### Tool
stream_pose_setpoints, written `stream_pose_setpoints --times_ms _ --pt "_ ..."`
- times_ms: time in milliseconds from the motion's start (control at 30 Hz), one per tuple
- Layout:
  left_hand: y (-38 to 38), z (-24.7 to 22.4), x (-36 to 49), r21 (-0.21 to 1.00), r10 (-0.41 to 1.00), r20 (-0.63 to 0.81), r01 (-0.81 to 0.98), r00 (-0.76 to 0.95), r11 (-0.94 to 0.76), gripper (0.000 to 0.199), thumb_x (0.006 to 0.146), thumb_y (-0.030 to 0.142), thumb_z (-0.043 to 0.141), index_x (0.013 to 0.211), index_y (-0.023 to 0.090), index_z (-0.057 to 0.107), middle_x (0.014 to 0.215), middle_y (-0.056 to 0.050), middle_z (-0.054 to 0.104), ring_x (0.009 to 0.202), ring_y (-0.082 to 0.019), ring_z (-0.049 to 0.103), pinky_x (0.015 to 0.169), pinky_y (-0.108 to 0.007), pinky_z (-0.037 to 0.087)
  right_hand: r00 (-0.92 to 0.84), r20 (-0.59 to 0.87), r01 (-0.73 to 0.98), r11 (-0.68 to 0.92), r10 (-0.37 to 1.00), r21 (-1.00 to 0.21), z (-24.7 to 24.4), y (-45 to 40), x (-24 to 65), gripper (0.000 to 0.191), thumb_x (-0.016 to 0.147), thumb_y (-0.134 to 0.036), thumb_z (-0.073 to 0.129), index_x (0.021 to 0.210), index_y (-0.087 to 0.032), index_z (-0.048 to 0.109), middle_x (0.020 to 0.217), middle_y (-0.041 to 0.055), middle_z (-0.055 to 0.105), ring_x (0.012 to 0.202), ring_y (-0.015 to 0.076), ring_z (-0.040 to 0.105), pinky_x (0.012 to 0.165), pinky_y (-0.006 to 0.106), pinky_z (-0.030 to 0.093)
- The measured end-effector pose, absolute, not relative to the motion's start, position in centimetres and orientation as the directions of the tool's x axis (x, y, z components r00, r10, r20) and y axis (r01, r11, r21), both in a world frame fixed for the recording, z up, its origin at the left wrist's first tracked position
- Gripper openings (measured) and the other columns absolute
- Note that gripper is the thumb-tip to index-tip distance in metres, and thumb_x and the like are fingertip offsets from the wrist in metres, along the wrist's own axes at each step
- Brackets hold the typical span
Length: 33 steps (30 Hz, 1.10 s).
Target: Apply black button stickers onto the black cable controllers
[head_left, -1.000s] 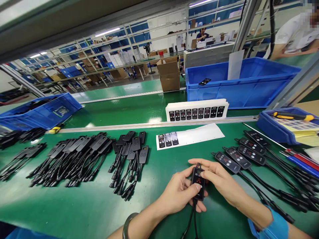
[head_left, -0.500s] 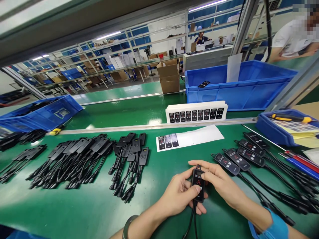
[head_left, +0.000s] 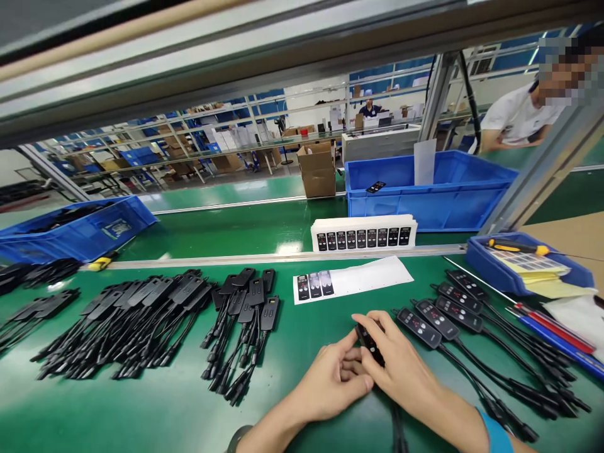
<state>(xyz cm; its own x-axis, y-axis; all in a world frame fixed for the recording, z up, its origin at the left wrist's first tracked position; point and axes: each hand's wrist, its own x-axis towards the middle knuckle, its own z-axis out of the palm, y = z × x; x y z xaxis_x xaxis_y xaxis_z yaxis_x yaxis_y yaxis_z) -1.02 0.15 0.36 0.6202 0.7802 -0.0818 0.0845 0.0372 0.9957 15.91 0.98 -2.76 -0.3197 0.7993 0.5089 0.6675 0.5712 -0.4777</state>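
Both hands meet low in the middle of the green bench. My left hand [head_left: 333,380] and my right hand [head_left: 399,371] together grip a small black controller [head_left: 369,341] with a cable, now tilted and mostly covered by the fingers. Just right of it lies a row of several finished controllers [head_left: 441,313] with red-marked faces. A white sticker sheet [head_left: 352,277] with three labels left lies just beyond my hands.
Several unlabelled black controllers [head_left: 141,318] lie piled at left. A stack of label sheets [head_left: 363,234] stands by the rail. Blue bins sit at back left [head_left: 80,226], back right [head_left: 431,189] and right [head_left: 519,267]. A person in white leans at far right.
The view has tipped upward. The controller was held face up, label visible; now my hands have turned it and moved it right, toward the finished row, with the right hand covering it.
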Motion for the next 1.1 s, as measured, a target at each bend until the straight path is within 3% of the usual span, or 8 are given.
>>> stream_pose_setpoints --times_ms 100,233,300,400,533,733,933,1100 --pt "1.2 0.7 -2.1 0.83 0.917 0.018 0.505 0.399 -0.236 0.041 0.087 0.03 0.053 0.126 0.016 0.057 0.105 -0.004 0.058 0.081 -0.008 0.053 0.074 -0.021 0.047 -0.383 0.592 0.797 0.577 0.71 -0.176 -3.1 1.6 17.2 0.04 0.081 -0.012 0.042 0.118 -0.012 0.058 0.106 0.0132 0.051 0.097 0.0242 0.046 0.076 0.044 0.047" --pt "2.9 0.9 -4.0 0.438 0.921 0.255 0.814 0.295 -0.382 0.047 0.089 0.024 0.042 0.134 0.01 0.049 0.132 -0.01 0.044 0.122 -0.02 0.039 0.106 -0.035 0.033 -0.41 0.65 0.863 0.503 0.639 0.049 -2.7 3.5 18.7 0.051 0.071 0.0 0.032 0.104 -0.014 0.069 0.118 0.0155 0.051 0.108 0.0322 0.041 0.079 0.048 0.04" --pt "3.7 0.7 -4.8 0.31 0.927 0.26 0.886 0.27 -0.344 0.052 0.09 0.02 0.038 0.139 0.004 0.043 0.141 -0.015 0.033 0.132 -0.028 0.026 0.112 -0.043 0.023 -0.42 0.576 0.838 0.543 0.702 -0.051 -1.4 5.2 18.4 0.05 0.078 -0.002 0.031 0.111 -0.015 0.066 0.12 0.0142 0.05 0.109 0.0312 0.041 0.081 0.048 0.039" --pt "4.5 0.5 -5.3 0.192 0.955 0.207 0.948 0.213 -0.253 0.052 0.093 0.018 0.035 0.142 0.003 0.04 0.141 -0.016 0.033 0.133 -0.028 0.025 0.114 -0.043 0.017 -0.439 0.207 0.8 0.485 0.874 -0.353 1.2 8.8 16.2 0.04 0.088 -0.011 0.04 0.124 -0.012 0.058 0.12 0.0103 0.049 0.111 0.0236 0.045 0.095 0.04 0.038" --pt "4.7 0.7 -5.4 0.142 0.975 0.139 0.97 0.175 -0.195 0.051 0.092 0.019 0.04 0.142 0.007 0.041 0.136 -0.014 0.039 0.127 -0.023 0.034 0.112 -0.035 0.023 -0.381 0.173 0.784 0.417 0.908 -0.46 2.4 14.5 12.2 0.038 0.091 -0.016 0.044 0.125 -0.005 0.056 0.12 0.0109 0.053 0.107 0.0189 0.051 0.098 0.03 0.036" --pt "4.5 0.7 -5.3 0.127 0.977 0.128 0.974 0.171 -0.187 0.044 0.092 0.021 0.04 0.133 0.008 0.05 0.133 -0.012 0.042 0.122 -0.024 0.039 0.11 -0.036 0.027 -0.281 0.248 0.668 0.374 0.927 -0.643 0.9 16.6 10.7 0.013 0.081 -0.018 0.053 0.08 -0.01 0.063 0.088 0.0066 0.06 0.085 0.0166 0.052 0.081 0.031 0.038" --pt "5.5 1.9 -6.8 0.101 0.971 0.204 0.984 0.125 -0.147 0.039 0.092 0.018 0.04 0.129 0.014 0.053 0.12 -0.007 0.05 0.109 -0.02 0.046 0.098 -0.032 0.038 -0.02 0.304 0.37 0.29 0.952 -0.883 2.3 11.5 14.6 0.058 0.07 -0.066 0.044 0.089 -0.012 0.055 0.093 0.009 0.056 0.082 0.0185 0.051 0.069 0.03 0.042" --pt "6.6 4.1 -11.2 0.094 0.869 0.4 0.956 -0.291 0.277 0.063 0.085 0.031 0.059 0.14 0.004 0.042 0.114 -0.018 0.046 0.105 -0.033 0.042 0.087 -0.043 0.037 0.032 0.173 0.144 0.167 0.984 -0.975 1.6 6.7 17.6 0.061 0.071 -0.072 0.057 0.089 -0.014 0.048 0.087 0.0049 0.052 0.077 0.013 0.051 0.071 0.024 0.041"
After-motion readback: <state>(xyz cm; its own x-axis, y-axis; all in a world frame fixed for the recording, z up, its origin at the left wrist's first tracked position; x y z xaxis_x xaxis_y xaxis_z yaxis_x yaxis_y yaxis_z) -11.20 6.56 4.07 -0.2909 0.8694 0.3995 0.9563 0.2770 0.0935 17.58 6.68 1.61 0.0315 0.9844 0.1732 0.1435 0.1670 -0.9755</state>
